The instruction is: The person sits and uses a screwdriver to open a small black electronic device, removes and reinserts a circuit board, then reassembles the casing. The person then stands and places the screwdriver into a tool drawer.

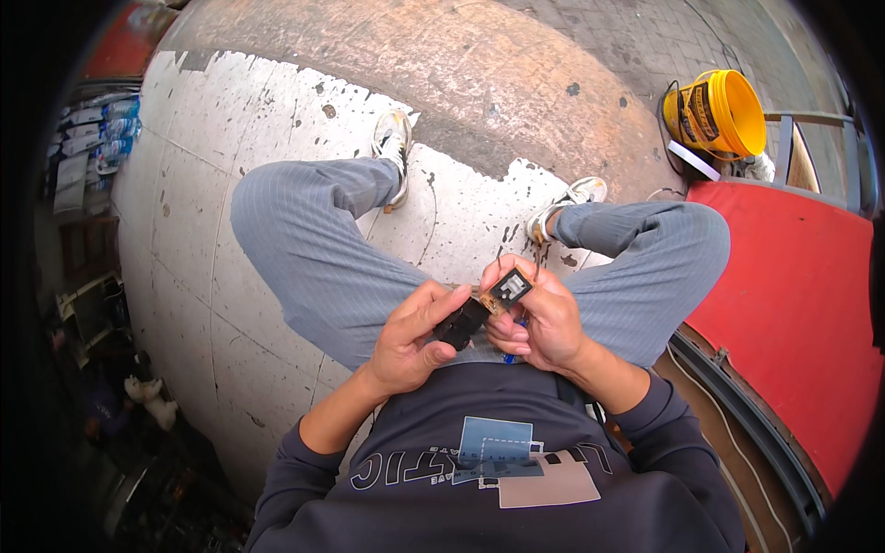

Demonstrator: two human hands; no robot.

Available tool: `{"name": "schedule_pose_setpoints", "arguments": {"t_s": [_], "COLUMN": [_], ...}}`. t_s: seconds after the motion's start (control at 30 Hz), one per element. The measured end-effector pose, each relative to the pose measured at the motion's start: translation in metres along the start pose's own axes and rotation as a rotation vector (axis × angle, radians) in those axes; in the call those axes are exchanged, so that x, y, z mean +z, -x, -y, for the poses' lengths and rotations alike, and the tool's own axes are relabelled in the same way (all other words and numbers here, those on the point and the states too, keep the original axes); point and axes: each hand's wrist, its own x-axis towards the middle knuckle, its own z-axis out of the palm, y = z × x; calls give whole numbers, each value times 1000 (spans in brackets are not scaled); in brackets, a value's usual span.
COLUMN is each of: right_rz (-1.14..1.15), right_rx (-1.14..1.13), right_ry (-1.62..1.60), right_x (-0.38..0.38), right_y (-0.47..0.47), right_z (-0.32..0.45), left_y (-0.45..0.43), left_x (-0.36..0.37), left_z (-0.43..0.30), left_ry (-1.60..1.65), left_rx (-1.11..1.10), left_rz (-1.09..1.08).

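Over my lap, my left hand (409, 339) grips a small black plastic housing (462, 325) between thumb and fingers. My right hand (546, 314) pinches a small brown circuit board (492, 304) that carries a black rectangular component with a pale metal or plastic piece (513, 285) in its middle. The board's near end meets or almost meets the housing's edge; I cannot tell whether they are joined. Thin dark leads (538, 261) rise beside my right fingers. A small blue piece (510, 359) shows under the right hand, its rest hidden.
A red-topped table (788, 290) stands close on my right, with pale cables (726, 422) below its edge. Beyond it is a yellow bucket (743, 114). Water bottles (121, 128) and dark clutter line the left. White, worn paint (200, 228) covers the floor around my feet.
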Motion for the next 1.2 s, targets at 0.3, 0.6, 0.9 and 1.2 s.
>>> {"name": "schedule_pose_setpoints", "arguments": {"t_s": [0.3,0.6,0.9,1.2], "right_rz": [-3,-23,-51,-77], "right_rx": [-4,-42,-265,-356], "right_ry": [77,181,514,677], "right_x": [2,4,12,8], "right_y": [5,7,4,3], "right_z": [-1,-3,-8,-7], "left_y": [-4,-5,-4,-6], "left_x": [0,0,2,5], "left_z": [-3,-9,-9,-12], "left_ry": [-87,-81,-32,8], "left_rx": [77,62,12,-32], "left_rz": [13,-13,-37,-60]}}
